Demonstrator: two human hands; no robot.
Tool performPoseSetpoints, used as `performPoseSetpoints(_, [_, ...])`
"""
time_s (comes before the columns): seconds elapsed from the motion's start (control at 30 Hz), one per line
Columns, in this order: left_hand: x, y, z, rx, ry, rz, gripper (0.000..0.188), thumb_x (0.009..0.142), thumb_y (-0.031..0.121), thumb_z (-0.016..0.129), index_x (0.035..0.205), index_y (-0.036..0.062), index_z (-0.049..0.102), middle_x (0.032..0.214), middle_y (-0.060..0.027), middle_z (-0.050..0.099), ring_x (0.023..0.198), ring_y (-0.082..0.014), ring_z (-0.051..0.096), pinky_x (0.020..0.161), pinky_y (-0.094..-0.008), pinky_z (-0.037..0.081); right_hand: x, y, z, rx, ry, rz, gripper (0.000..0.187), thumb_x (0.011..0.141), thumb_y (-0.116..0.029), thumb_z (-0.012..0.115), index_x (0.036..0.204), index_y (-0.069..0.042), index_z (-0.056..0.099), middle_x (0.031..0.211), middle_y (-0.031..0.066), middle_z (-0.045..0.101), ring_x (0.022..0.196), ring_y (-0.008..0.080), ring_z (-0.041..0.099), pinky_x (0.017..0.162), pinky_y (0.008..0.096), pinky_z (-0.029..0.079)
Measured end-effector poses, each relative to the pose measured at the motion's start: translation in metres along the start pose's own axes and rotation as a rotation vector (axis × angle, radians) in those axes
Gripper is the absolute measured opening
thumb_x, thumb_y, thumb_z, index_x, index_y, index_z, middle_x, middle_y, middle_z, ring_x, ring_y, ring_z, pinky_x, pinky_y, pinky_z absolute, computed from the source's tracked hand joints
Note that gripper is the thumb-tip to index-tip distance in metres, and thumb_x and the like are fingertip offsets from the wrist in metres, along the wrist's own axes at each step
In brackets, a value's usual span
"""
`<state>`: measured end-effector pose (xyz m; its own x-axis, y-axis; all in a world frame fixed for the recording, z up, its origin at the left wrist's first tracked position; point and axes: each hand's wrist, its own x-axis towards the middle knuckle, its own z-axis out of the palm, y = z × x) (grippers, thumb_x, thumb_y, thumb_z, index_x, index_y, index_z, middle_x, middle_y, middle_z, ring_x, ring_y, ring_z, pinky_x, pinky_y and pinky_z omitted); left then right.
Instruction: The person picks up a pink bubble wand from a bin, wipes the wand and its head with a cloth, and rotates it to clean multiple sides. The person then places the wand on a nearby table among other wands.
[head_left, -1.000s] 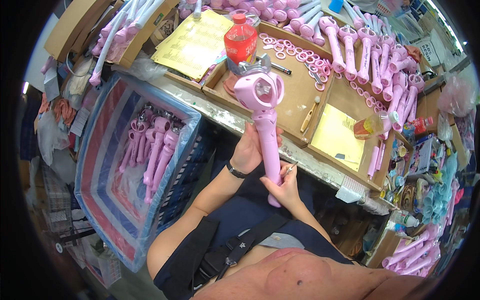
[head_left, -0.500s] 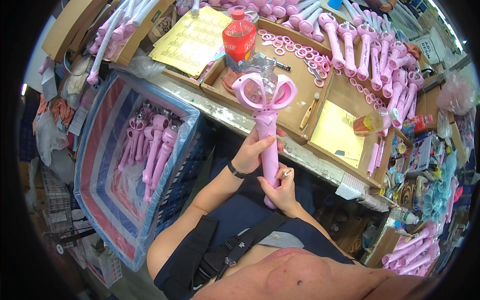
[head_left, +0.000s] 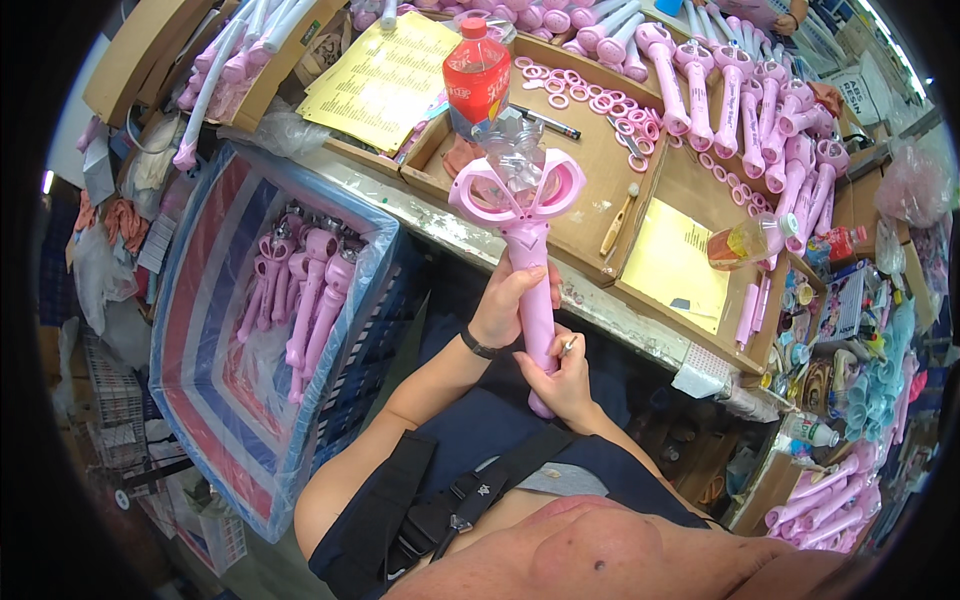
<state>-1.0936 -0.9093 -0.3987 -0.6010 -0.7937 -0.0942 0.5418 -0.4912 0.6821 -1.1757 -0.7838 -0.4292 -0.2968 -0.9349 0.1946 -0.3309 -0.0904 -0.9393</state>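
Upright in front of me is a pink toy wand (head_left: 538, 320) with a wing-shaped pink frame and a clear, crown-like plastic dome at its top. My left hand (head_left: 500, 310), a dark band on its wrist, is closed round the upper handle. Lower down, my right hand (head_left: 566, 385) is wrapped round the handle near its rounded end. A thin rod with a metallic tip (head_left: 569, 344) sticks out between the fingers of that hand; its kind is hidden. Beyond the wand's head stands a red-labelled drink bottle (head_left: 478, 82), beside a dark pen (head_left: 545, 122).
A striped, lined crate (head_left: 270, 440) of wands stands at my left. Cardboard trays (head_left: 585, 215) on the bench hold pink rings (head_left: 625, 118), a small brush (head_left: 618, 220), yellow sheets (head_left: 672, 265) and a tilted bottle (head_left: 750, 243). Many wand handles (head_left: 735, 100) lie at the far right.
The wand's head has swung a little to the left, tilting the handle with it. Both hands keep their hold. At the far top right, another person's hand shows more.
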Motion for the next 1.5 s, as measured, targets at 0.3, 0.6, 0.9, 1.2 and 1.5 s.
performPoseSetpoints(0.3, [0.025, 0.032, -0.012, -0.132, -0.204, 0.218, 0.084, 0.072, 0.069, 0.054, 0.121, 0.0014, 0.046, 0.104, -0.0114, 0.058, 0.088, -0.0191, 0.059, 0.081, -0.0362, 0.049, 0.002, -0.004, -0.005, 0.063, -0.087, -0.103, 0.049, 0.072, -0.018, 0.078, 0.086, -0.005, 0.032, 0.106, 0.0264, 0.056, 0.070, 0.0298, 0.060, 0.060, 0.0323, 0.048])
performPoseSetpoints(0.6, [0.032, 0.033, -0.015, -0.154, -0.144, 0.169, 0.102, 0.065, 0.080, 0.047, 0.133, 0.0041, 0.037, 0.119, -0.0153, 0.055, 0.099, -0.0273, 0.060, 0.092, -0.0534, 0.045, 0.006, -0.009, -0.004, -0.019, -0.074, -0.116, 0.048, 0.073, -0.018, 0.078, 0.087, -0.004, 0.034, 0.105, 0.0263, 0.058, 0.067, 0.0290, 0.060, 0.058, 0.0315, 0.048])
performPoseSetpoints(0.9, [0.017, 0.002, -0.027, -0.176, -0.191, 0.078, 0.088, 0.073, 0.071, 0.052, 0.130, 0.0055, 0.038, 0.123, -0.0181, 0.051, 0.107, -0.0305, 0.055, 0.095, -0.0513, 0.042, 0.003, -0.001, -0.008, -0.006, -0.075, -0.055, 0.047, 0.073, -0.019, 0.077, 0.087, -0.004, 0.034, 0.107, 0.0273, 0.057, 0.069, 0.0299, 0.061, 0.059, 0.0324, 0.048])
performPoseSetpoints(1.2, [0.023, 0.010, -0.030, 0.047, -0.208, 0.155, 0.069, 0.074, 0.060, 0.063, 0.112, 0.0035, 0.051, 0.105, -0.0099, 0.057, 0.089, -0.0169, 0.058, 0.093, -0.0472, 0.045, 0.003, -0.006, -0.008, 0.029, -0.100, -0.055, 0.047, 0.073, -0.017, 0.077, 0.085, -0.005, 0.034, 0.106, 0.0271, 0.058, 0.072, 0.0279, 0.060, 0.061, 0.0316, 0.048])
performPoseSetpoints(1.5, [0.035, 0.046, -0.007, -0.187, -0.173, 0.296, 0.101, 0.066, 0.074, 0.056, 0.136, 0.0060, 0.033, 0.132, -0.0117, 0.045, 0.112, -0.0259, 0.054, 0.098, -0.0480, 0.042, 0.003, -0.006, -0.007, 0.027, -0.112, -0.092, 0.047, 0.073, -0.018, 0.078, 0.084, -0.005, 0.034, 0.108, 0.0269, 0.058, 0.072, 0.0287, 0.061, 0.061, 0.0326, 0.049])
